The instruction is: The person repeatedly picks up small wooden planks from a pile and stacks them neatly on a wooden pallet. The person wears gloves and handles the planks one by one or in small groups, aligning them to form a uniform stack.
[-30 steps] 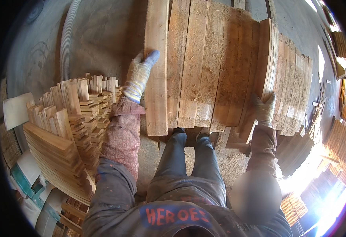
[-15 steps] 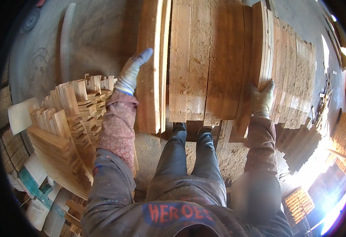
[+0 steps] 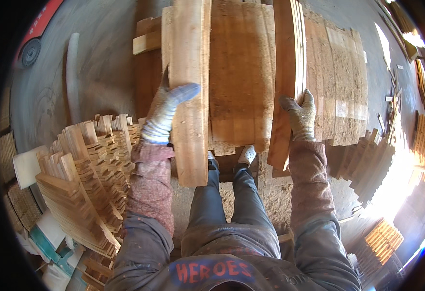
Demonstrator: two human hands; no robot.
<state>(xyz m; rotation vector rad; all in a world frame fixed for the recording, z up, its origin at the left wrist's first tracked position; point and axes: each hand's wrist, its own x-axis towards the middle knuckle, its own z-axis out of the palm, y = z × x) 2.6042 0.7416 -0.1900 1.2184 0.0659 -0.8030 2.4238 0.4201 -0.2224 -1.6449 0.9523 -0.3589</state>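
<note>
The left hand (image 3: 165, 112) gripped a plank (image 3: 189, 123) in the frame's upper middle, left of centre; from where I stood, the right hand (image 3: 301, 116) clasped boards (image 3: 286, 53) right of centre, and dusty timber (image 3: 241, 82) lay between.

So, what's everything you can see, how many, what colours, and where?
left board: one on top, light brown, centre left
right boards: several, brown, centre right
dusty boards: several, brown, middle and right
wood stacks: many, light brown, left and right
hose: one, whitish, upper left
vehicle: one, red, upper left edge
panel: one, white, left
floor: one, grey, all around
trousers: one pair, dark grey, lower middle
shoes: two, pale, middle
shirt: one, dark grey, bottom
left fingers: one set, gloved, pale with blue, on left board
right fingers: one set, gloved, pale, on right boards
</note>
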